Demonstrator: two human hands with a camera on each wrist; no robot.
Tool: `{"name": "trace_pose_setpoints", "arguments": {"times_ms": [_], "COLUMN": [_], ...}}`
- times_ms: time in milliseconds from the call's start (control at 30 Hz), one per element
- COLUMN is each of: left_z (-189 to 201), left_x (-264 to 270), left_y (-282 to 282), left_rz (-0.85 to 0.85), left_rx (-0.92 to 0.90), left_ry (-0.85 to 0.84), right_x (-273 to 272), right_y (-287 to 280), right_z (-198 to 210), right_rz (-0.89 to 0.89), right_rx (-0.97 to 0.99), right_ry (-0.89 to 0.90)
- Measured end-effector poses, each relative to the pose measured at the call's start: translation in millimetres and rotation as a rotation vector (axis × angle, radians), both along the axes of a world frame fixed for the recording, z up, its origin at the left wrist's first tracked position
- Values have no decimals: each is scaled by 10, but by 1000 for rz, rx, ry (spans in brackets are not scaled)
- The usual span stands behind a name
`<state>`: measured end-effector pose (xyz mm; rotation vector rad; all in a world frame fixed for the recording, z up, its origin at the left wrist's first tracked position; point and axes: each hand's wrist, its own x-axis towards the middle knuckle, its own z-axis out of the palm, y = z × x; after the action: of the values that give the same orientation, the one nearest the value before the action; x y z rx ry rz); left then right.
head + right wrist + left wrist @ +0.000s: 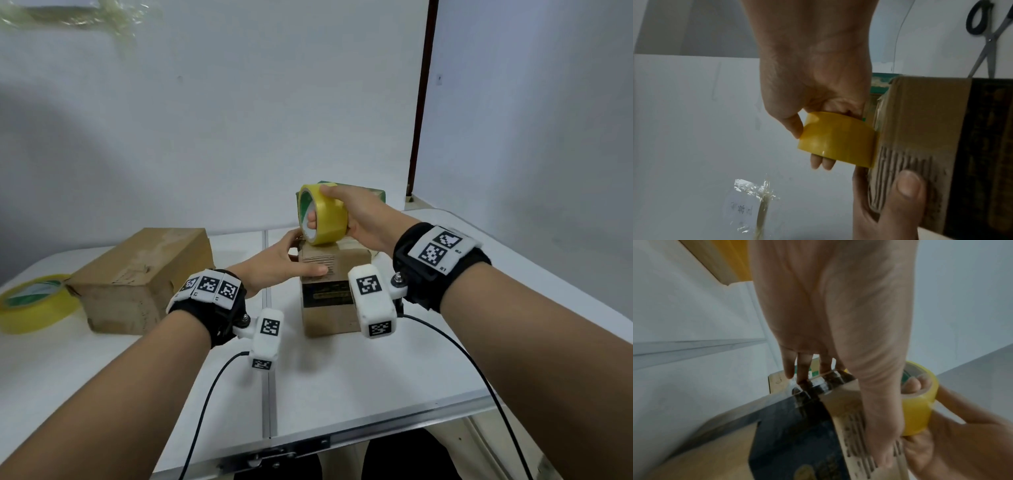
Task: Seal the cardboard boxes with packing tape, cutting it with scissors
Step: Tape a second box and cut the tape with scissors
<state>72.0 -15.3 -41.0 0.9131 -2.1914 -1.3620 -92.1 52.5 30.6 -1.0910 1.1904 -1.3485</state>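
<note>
A small cardboard box with a dark printed band stands upright at the table's middle. My left hand grips its upper left corner, thumb flat on the front face and fingers over the far side. My right hand holds a yellow tape roll on edge upon the box top, thumb over the rim and fingers through the core. In the right wrist view the roll touches the box's top edge. Scissors with black handles lie beyond the box.
A larger cardboard box lies at the left, with a second yellow tape roll beside it. A green-topped box stands behind the small one. Crumpled clear tape sticks to the white wall. The white table has a centre seam.
</note>
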Motion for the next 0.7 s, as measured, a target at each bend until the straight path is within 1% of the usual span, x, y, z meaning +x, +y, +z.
{"name": "trace_pose_setpoints", "arguments": {"times_ms": [100,233,467,600,700], "left_z": [8,-22,-39,-55,-79], "left_x": [-57,-112,-138,-142,-111], "left_y": [-7,-68,-124,-137,-180], "left_rz": [31,87,144,167,222], "left_rx": [-63,-131,-217,-259,-323], "left_ry": [-22,-44,-91,-106,-130], "right_x": [60,132,99,96,111], "right_y": [52,148,337,435,513], "right_z": [-4,-11,21,48,34], "right_rz": [-80,-116,-144,-160,-151], "right_rx": [-22,-33,-26,-23,-2], "right_ry": [22,14,-10,18,68]}}
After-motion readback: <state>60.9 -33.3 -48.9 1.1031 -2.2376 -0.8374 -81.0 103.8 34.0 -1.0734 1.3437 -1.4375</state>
